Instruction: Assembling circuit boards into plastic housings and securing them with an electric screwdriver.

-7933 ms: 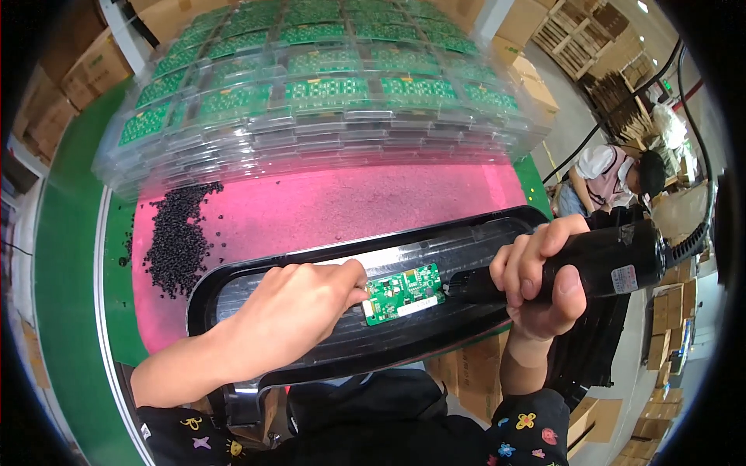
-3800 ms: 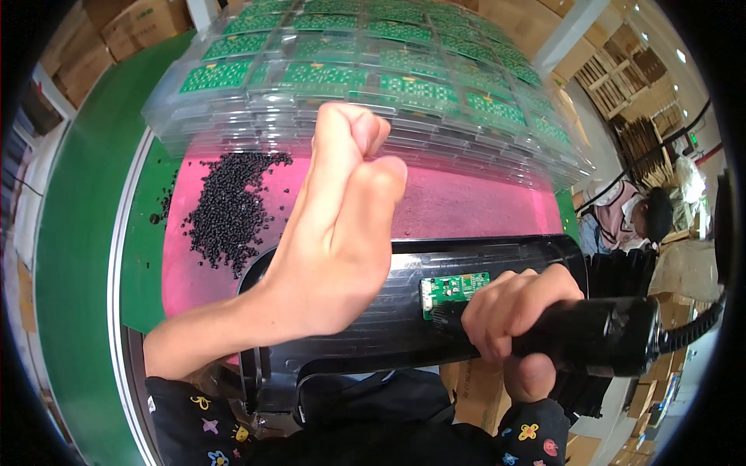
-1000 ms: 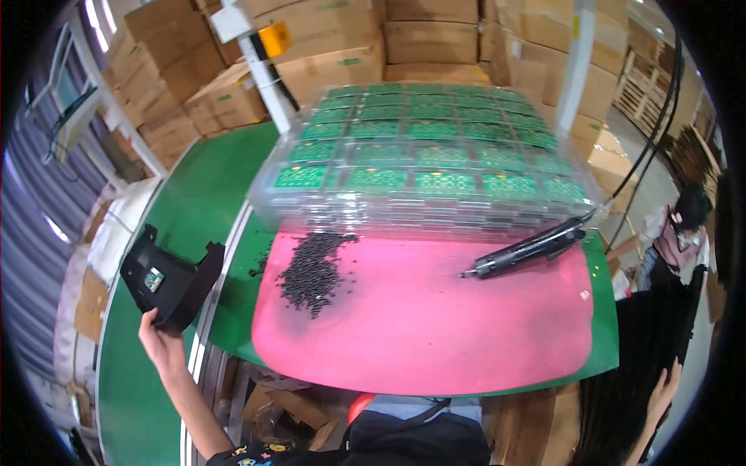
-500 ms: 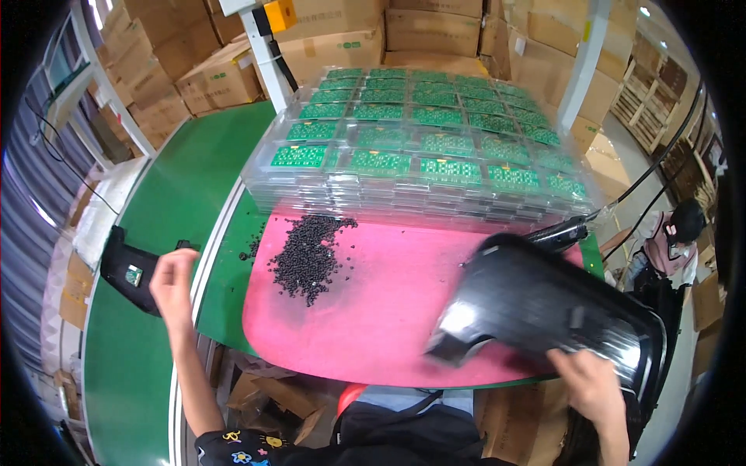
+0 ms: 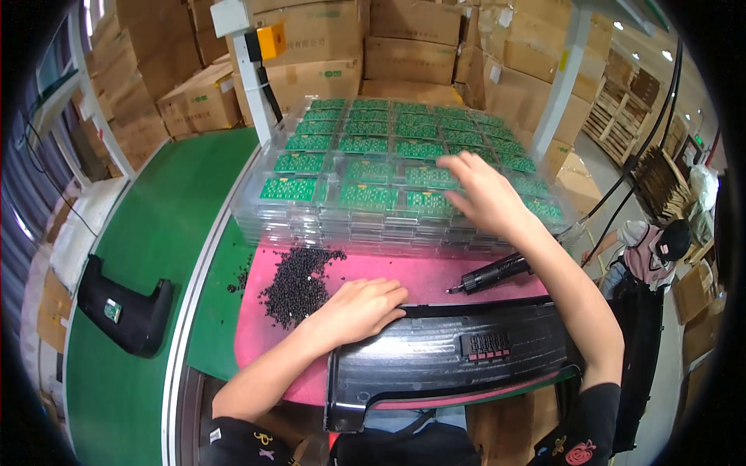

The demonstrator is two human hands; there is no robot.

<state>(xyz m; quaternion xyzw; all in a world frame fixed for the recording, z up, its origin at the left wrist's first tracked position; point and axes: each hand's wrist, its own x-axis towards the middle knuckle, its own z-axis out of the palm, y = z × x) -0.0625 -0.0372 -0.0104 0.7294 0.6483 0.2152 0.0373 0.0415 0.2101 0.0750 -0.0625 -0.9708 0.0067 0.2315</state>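
Note:
A glossy black plastic panel [image 5: 435,353], with a small slotted grid in it, lies inner side up on the pink mat [image 5: 256,342]. My left hand [image 5: 361,311] is closed over its far left edge, fingers bent along the rim. Farther out, my right hand [image 5: 486,190] reaches over the stacked clear trays [image 5: 342,225] of green circuit boards [image 5: 365,196]. Its fingers are apart, thumb spread, with nothing between them. Left of my left hand lies a heap of small black screws [image 5: 294,287]. A black electric screwdriver [image 5: 497,272] rests under my right forearm, its tip pointing left.
On the green conveyor [image 5: 186,194] at the left lies another black panel [image 5: 136,314] carrying a small circuit board [image 5: 113,311]. Cardboard boxes [image 5: 412,58] are stacked behind the trays. A person [image 5: 645,252] in a dark cap is at the far right. Black cables [image 5: 645,147] hang there too.
The black panel has swung from the right onto the mat in front of me. My left hand has come from the conveyor to its edge; my right hand has left it for the trays.

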